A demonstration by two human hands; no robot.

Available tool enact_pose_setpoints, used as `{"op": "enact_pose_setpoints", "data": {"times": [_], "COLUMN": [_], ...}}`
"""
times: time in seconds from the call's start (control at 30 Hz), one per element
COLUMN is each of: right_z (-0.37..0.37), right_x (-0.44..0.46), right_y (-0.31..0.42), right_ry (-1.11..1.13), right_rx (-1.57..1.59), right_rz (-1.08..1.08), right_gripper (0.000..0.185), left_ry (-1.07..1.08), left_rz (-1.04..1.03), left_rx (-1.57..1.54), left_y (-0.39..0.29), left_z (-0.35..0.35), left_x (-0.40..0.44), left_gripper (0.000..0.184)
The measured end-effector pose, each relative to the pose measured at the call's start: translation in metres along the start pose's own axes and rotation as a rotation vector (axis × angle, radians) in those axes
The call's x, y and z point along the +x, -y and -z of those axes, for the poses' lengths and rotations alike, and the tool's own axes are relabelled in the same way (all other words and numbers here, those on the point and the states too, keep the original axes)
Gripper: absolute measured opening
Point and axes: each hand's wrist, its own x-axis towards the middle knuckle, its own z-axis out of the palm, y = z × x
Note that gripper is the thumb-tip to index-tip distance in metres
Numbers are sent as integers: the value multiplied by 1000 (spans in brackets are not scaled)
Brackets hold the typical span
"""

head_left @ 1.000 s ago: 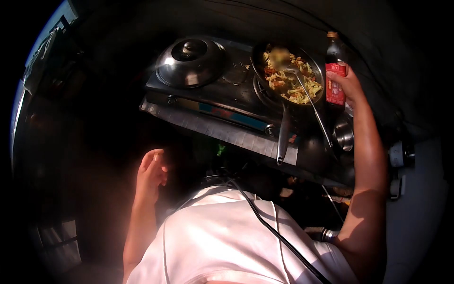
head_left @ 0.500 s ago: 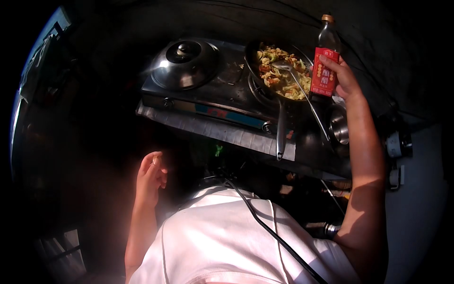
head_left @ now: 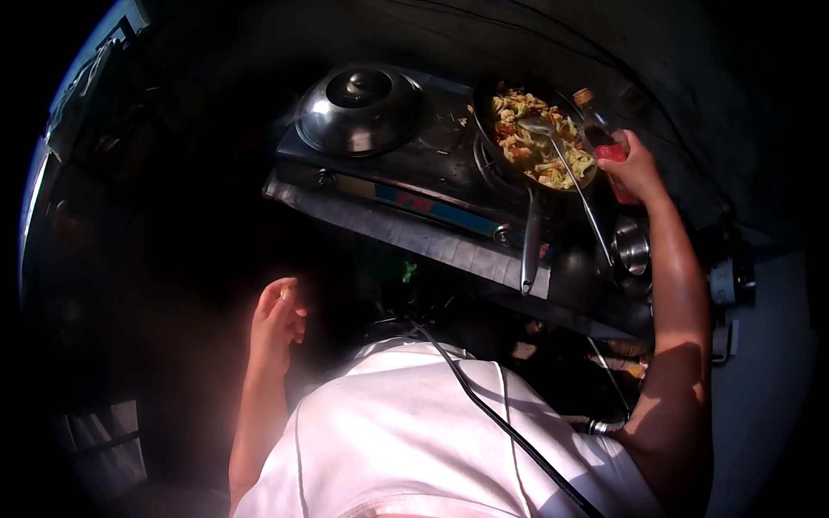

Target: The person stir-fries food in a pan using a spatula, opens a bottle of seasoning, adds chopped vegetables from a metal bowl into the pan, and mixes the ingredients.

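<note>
The right hand (head_left: 641,169) covers part of the label (head_left: 611,153) on the bottle (head_left: 597,129); its print is illegible. The pan (head_left: 483,109) hides part of the burner (head_left: 486,163). The lower frame edge cuts off the shirt (head_left: 406,432).

Hard light bleaches the person's white shirt (head_left: 406,432) and throws dark shadow across the right arm (head_left: 678,302), the domed lid (head_left: 358,116) flares with glare, the bottle (head_left: 611,154) looks soft, reddish haze veils the left forearm (head_left: 263,406), and the surroundings sink into near-black inside a curved, fisheye-warped border.
</note>
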Motion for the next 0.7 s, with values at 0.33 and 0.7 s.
{"op": "enact_pose_setpoints", "data": {"times": [0.33, 0.7], "right_z": [-10, -6], "right_x": [1, 4], "right_y": [2, 13], "right_ry": [-30, -9], "right_rx": [-216, -332], "right_rz": [-82, -137], "right_gripper": [56, 56], "left_ry": [-38, 3], "left_rz": [-11, -21], "left_rx": [31, -32], "left_y": [-6, -2], "left_z": [-5, 10], "left_x": [-4, -1], "left_gripper": [23, 24]}}
